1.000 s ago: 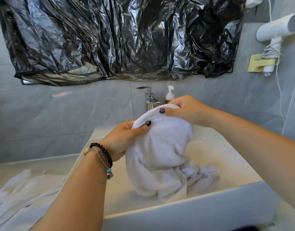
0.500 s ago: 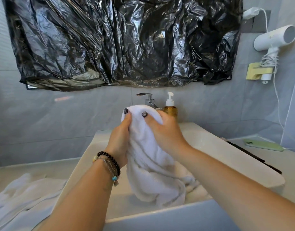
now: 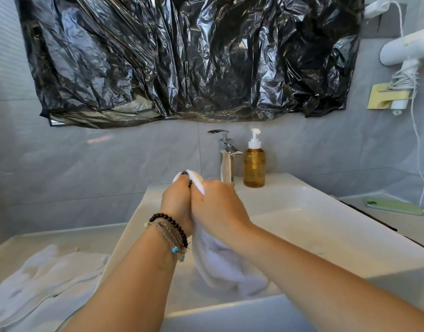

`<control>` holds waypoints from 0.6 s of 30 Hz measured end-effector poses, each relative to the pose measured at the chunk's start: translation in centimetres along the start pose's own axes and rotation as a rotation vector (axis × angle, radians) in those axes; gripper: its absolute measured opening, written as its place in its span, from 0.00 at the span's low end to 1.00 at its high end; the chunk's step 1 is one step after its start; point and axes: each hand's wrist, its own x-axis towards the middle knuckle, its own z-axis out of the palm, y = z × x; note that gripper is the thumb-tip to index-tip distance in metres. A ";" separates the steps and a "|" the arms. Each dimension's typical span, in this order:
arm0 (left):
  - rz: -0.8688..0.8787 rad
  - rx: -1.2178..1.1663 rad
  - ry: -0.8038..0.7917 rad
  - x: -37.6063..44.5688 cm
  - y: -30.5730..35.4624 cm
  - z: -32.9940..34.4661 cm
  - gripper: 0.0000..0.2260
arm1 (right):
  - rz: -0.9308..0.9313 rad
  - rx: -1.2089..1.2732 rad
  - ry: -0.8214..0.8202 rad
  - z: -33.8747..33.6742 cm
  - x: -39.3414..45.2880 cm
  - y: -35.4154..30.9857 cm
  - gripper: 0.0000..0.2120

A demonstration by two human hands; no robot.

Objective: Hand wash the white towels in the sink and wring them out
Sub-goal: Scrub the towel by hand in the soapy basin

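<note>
**Both hands clamp a white towel over the sink**

The left hand (image 3: 177, 202) and right hand (image 3: 218, 209) are pressed together, fingers curled tight round the white towel (image 3: 220, 264). A small fold pokes out above the fingertips; the rest hangs below the palms into the sink (image 3: 302, 212). A second towel (image 3: 45, 279) lies on the counter, left of the left wrist. Beyond the fingertips stand the faucet (image 3: 226, 156) and an amber pump bottle (image 3: 254, 164); no readable label shows on it.
</note>
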 end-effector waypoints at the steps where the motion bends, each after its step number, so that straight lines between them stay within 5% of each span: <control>1: 0.005 0.010 -0.055 -0.3 -0.1 0.5 0.24 | 0.018 0.014 -0.003 -0.4 0.4 0.4 0.21; 4: 0.014 0.021 -0.132 -1.5 -0.2 2.3 0.10 | 0.164 0.029 0.034 -2.0 4.0 2.2 0.19; 7: -0.002 0.008 -0.066 -1.2 -0.3 2.4 0.12 | 0.215 0.073 0.057 -1.8 4.0 2.2 0.18; 12: -0.041 -0.017 -0.074 -0.2 -0.8 0.5 0.16 | 0.046 0.020 0.005 -0.7 -0.4 0.4 0.19; 15: 0.003 -0.031 -0.131 -0.9 -1.0 2.0 0.07 | 0.196 0.060 -0.023 -1.7 4.1 1.8 0.16; 18: 0.008 -0.003 -0.067 -0.6 -1.1 2.3 0.08 | 0.292 0.088 0.000 -1.6 5.3 2.4 0.17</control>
